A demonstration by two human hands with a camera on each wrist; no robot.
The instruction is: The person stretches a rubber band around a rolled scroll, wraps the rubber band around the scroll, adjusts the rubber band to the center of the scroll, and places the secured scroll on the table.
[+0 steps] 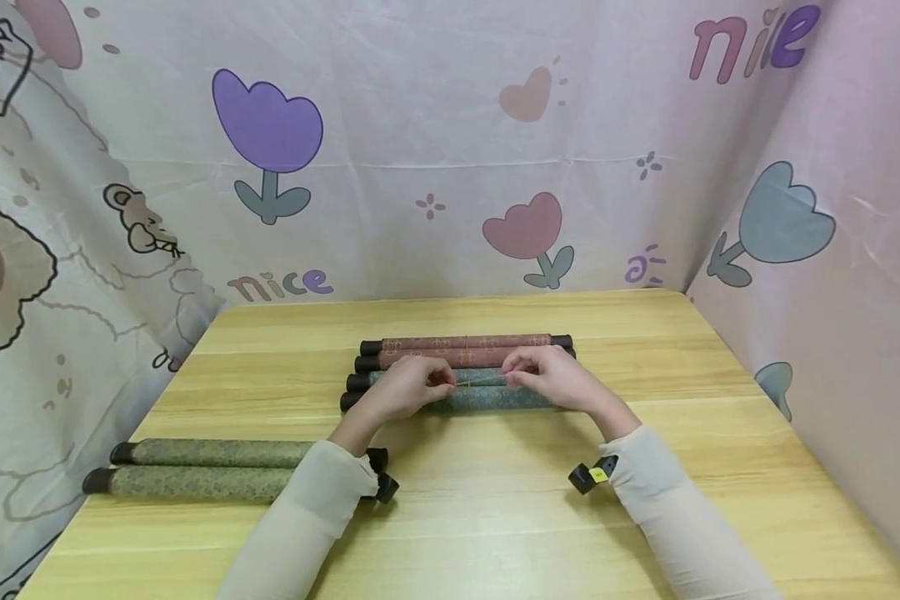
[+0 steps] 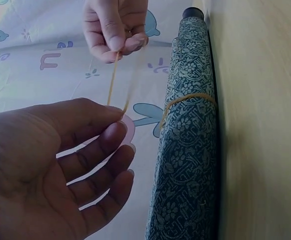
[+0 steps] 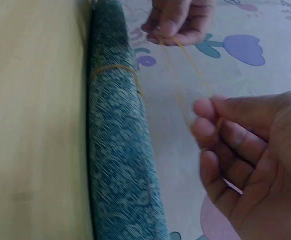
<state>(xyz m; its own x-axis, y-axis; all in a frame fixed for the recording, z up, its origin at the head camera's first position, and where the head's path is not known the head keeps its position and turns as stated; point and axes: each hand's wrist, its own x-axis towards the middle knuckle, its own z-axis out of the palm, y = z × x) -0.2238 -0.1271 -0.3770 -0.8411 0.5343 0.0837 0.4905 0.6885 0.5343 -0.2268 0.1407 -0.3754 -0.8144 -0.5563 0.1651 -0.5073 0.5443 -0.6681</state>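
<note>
My left hand (image 1: 412, 385) and right hand (image 1: 555, 377) face each other above two blue patterned scrolls. Between their fingertips runs a thin yellow rubber band (image 2: 113, 80), drawn out as a loop with two strands, one blurred. Left thumb and forefinger pinch one end, the other left fingers loosely bent; the right thumb and fingertips (image 3: 218, 110) pinch the other end. Below them lies the front blue scroll (image 1: 495, 400), rolled up, with a black end knob. Another yellow band (image 2: 190, 96) circles its middle. The second blue scroll (image 1: 378, 377) lies right behind, partly covered by my hands.
Two red patterned scrolls (image 1: 487, 342) lie parallel behind the blue ones. At the left front are two green scrolls (image 1: 217, 452), their right ends partly behind my left sleeve. A printed cloth (image 1: 420, 125) hangs around the wooden table (image 1: 480, 533).
</note>
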